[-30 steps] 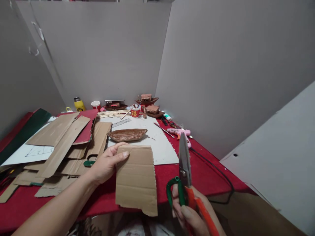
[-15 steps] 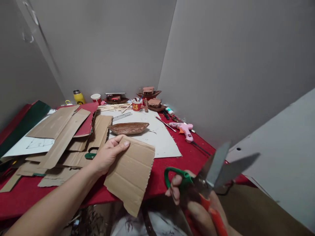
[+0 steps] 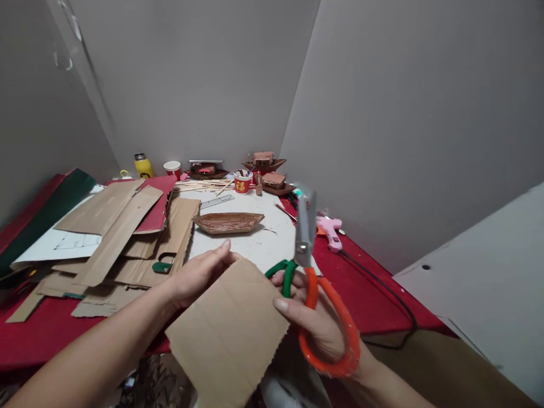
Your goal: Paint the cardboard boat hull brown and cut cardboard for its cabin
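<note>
A piece of brown corrugated cardboard [image 3: 229, 334] is tilted up in front of me, above the table's front edge. At its upper left edge is my left hand [image 3: 202, 277], its thumb raised clear of the sheet and its other fingers partly hidden behind it. My right hand [image 3: 327, 331] holds scissors [image 3: 312, 272] with one green and one orange handle. The blades point upward and are nearly closed. The right thumb also presses on the cardboard's right corner. A brown boat hull [image 3: 228, 222] lies on the white board just beyond the hands.
Cut cardboard pieces [image 3: 114, 249] are piled at the left. A pink glue gun [image 3: 330, 229] with a black cable lies at the right. Behind stand a red cup [image 3: 242, 182], small model boats [image 3: 263, 161], thin sticks [image 3: 199, 186], a ruler [image 3: 217, 201] and a yellow bottle [image 3: 143, 166].
The scissors have swung from pointing right to pointing up, and their blades have come together. My right hand has moved left onto the cardboard, which has turned; my left thumb has lifted off it.
</note>
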A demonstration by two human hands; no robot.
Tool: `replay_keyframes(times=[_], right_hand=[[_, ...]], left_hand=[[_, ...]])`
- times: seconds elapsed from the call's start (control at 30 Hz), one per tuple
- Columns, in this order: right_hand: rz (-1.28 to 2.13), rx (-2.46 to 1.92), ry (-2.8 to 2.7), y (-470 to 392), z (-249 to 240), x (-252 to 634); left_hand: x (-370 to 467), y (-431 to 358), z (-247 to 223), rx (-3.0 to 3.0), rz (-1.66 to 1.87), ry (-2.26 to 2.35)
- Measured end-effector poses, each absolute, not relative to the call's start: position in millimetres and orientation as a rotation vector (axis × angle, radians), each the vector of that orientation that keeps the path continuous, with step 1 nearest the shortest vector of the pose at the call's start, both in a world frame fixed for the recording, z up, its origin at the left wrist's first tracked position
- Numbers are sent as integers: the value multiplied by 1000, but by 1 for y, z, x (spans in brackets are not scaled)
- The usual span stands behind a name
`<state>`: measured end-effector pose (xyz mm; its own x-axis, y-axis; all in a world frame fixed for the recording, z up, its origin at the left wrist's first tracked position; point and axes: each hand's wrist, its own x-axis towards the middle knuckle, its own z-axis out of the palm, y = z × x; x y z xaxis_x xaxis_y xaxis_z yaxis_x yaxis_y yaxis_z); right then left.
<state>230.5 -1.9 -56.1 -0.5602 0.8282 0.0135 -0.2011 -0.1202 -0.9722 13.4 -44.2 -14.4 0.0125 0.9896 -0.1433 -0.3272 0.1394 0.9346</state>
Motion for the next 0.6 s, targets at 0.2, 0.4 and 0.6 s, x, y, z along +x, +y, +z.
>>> replay_keyframes(times=[0.2,0.4,0.6], right_hand=[[1343,-818,-1098,13,-41,228],[1165,-795,-1091,24,-48,204],[1250,-744,-1193,15,-66,181]], left_hand=[[8,-38,-18,947,1152,1026],[19,-50,-13,1080,948,1066],[14,-50,-24,989,1156,1202]])
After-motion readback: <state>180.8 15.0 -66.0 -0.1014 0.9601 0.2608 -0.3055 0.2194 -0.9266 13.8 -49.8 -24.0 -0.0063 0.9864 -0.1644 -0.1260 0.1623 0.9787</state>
